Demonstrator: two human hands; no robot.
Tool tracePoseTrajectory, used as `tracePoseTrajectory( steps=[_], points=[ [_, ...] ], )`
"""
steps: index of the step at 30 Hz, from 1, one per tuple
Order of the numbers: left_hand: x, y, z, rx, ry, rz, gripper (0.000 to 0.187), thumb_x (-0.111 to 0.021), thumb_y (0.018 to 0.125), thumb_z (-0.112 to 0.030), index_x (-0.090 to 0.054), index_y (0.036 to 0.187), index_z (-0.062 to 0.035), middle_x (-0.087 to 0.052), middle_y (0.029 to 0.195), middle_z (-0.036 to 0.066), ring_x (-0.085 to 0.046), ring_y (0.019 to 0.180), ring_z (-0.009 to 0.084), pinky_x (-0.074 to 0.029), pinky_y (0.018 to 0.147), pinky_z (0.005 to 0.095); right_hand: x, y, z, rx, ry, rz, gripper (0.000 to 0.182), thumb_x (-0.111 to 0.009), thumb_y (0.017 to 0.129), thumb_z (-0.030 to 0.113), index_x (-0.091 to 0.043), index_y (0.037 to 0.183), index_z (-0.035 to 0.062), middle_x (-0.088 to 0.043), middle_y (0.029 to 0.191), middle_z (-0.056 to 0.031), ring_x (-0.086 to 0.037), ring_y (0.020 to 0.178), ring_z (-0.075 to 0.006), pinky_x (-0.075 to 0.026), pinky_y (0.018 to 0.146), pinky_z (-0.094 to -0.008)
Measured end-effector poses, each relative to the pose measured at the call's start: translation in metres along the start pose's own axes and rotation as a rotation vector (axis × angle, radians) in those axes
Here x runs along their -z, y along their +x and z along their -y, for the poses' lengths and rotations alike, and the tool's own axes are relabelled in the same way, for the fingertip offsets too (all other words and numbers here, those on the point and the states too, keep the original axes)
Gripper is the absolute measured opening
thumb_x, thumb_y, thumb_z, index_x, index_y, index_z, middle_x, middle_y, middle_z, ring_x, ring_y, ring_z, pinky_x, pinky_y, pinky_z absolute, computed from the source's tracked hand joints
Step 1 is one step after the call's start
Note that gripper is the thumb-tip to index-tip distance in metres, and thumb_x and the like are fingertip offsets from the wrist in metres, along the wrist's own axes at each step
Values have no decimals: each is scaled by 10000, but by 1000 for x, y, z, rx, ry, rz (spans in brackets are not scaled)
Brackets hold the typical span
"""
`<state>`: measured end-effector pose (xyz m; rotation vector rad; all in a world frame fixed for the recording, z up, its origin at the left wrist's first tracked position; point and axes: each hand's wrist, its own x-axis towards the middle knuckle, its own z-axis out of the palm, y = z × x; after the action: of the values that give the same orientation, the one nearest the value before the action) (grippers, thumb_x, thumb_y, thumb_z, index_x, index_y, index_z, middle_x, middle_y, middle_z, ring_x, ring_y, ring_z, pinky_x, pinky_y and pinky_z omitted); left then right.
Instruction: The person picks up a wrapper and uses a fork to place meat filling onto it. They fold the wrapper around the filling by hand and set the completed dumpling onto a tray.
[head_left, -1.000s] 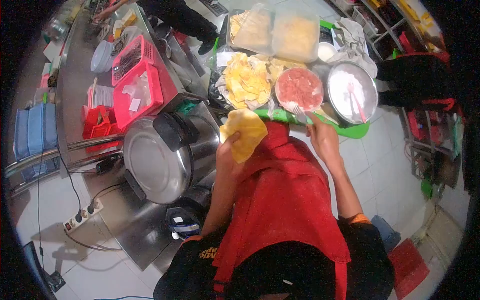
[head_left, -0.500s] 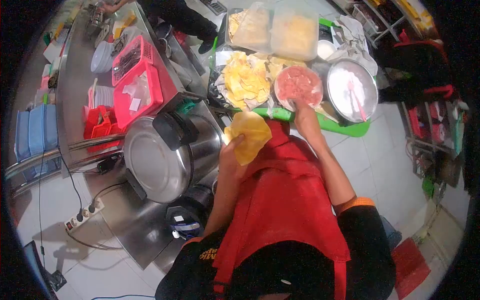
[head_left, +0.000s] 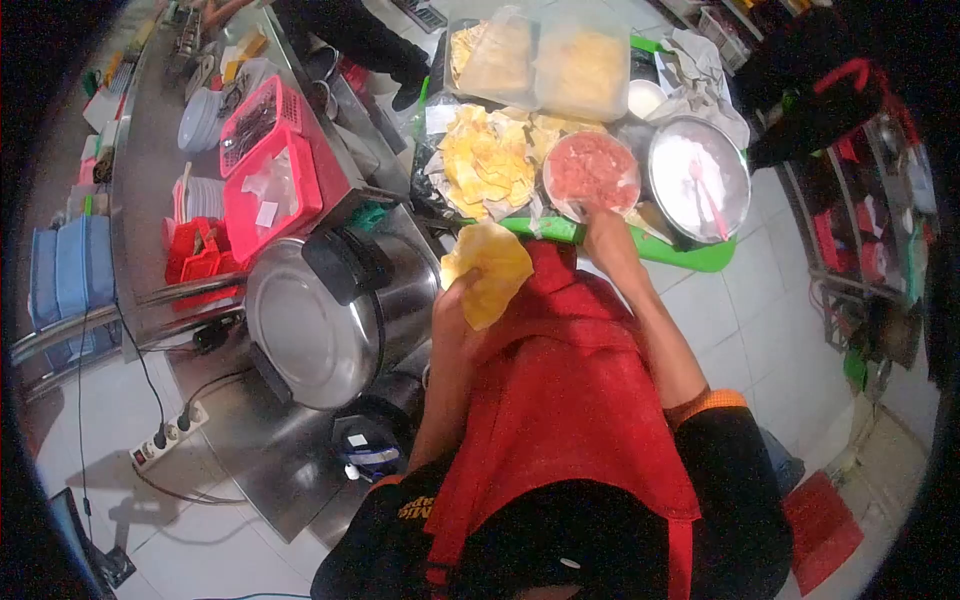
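Observation:
My left hand (head_left: 462, 297) grips a floppy yellow dough wrapper (head_left: 492, 272) by its left side, thumb on top, in front of my apron. At the near rim of a bowl of pink minced meat (head_left: 592, 170) is my right hand (head_left: 603, 232), its fingers drawn together and pointing at the meat. What those fingers hold, if anything, I cannot tell. A loose heap of yellow wrappers (head_left: 487, 165) lies just left of the meat. To its right stands a round metal basin (head_left: 737, 150) with white contents and a pink-handled utensil (head_left: 708, 195).
Two translucent containers (head_left: 585, 65) stand at the back of the green-edged table (head_left: 712, 257). A large lidded steel pot (head_left: 310, 320) is close on my left, beside a counter with pink baskets (head_left: 270, 200). Another person's leg (head_left: 360, 40) shows beyond. Shelves line the right.
The whole view has shifted slightly. My left hand still holds the wrapper, and my right hand stays at the meat bowl's near rim. At right, a dark figure has moved up.

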<state>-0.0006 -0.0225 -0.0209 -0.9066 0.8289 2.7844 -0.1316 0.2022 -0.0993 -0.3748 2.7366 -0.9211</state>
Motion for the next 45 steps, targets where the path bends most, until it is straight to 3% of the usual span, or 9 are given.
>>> tracePoseTrajectory(
  steps=[5,7,13,20,22,26,28,39,45],
  points=[
    [-4,-4,0,-22,15,-12,454,-541,906,-102,-405,1328,-2,-562,1245,190,-590,1121,335,-514,933,445,26,-16,6,-60,19,2,289,-476,798,-14,-581,1065,-50,-621,843,-326,-615,809,-475,-483,732,-524],
    [-1,-3,0,3,8,-6,452,-538,907,-106,-406,1327,-1,-563,1245,190,-589,1124,334,-513,935,442,16,-9,0,-33,46,-167,286,-488,788,-34,-578,1058,-56,-615,848,-328,-612,802,-480,-487,726,-518],
    [-1,-3,-2,-7,60,-15,454,-531,911,-106,-402,1333,-3,-560,1251,189,-583,1133,335,-495,959,441,4,-15,-8,-49,10,-33,313,-495,772,-50,-565,1077,-47,-606,840,-326,-606,796,-494,-485,725,-520],
    [3,-2,-3,19,46,16,455,-532,911,-100,-399,1336,-5,-557,1261,182,-576,1146,332,-492,965,446,-2,-7,-5,-17,-20,-62,334,-500,766,-45,-565,1094,-35,-607,840,-327,-609,785,-491,-487,704,-530],
    [4,-2,-2,12,23,15,458,-534,910,-97,-398,1338,-6,-555,1265,182,-574,1150,332,-488,970,448,-3,-4,-5,10,25,-139,403,-488,766,-29,-577,1155,20,-613,837,-301,-607,795,-465,-470,701,-519],
    [6,-3,-4,-8,11,50,460,-542,912,-99,-397,1337,-2,-547,1275,185,-576,1146,336,-494,962,449,-7,1,3,33,-6,-194,320,-517,759,-19,-577,1074,-22,-612,824,-330,-617,779,-476,-491,710,-529],
    [8,-3,-4,-17,3,62,459,-544,913,-100,-397,1336,0,-545,1277,186,-578,1142,337,-498,958,449,10,1,7,-5,-24,41,329,-517,760,-9,-588,1080,-29,-617,817,-329,-620,794,-469,-492,721,-525],
    [9,-3,-4,60,-61,84,440,-537,921,-118,-413,1324,8,-559,1255,191,-574,1145,340,-494,962,447,13,1,8,-43,102,-49,358,-485,771,-13,-625,1100,-18,-625,848,-322,-628,796,-462,-498,749,-501],
    [9,-1,-4,72,-77,87,433,-534,923,-143,-429,1315,10,-559,1249,194,-581,1128,346,-502,948,448,28,-5,-12,13,111,90,327,-480,819,26,-642,1102,19,-635,875,-303,-636,822,-448,-500,756,-500]
  ],
)
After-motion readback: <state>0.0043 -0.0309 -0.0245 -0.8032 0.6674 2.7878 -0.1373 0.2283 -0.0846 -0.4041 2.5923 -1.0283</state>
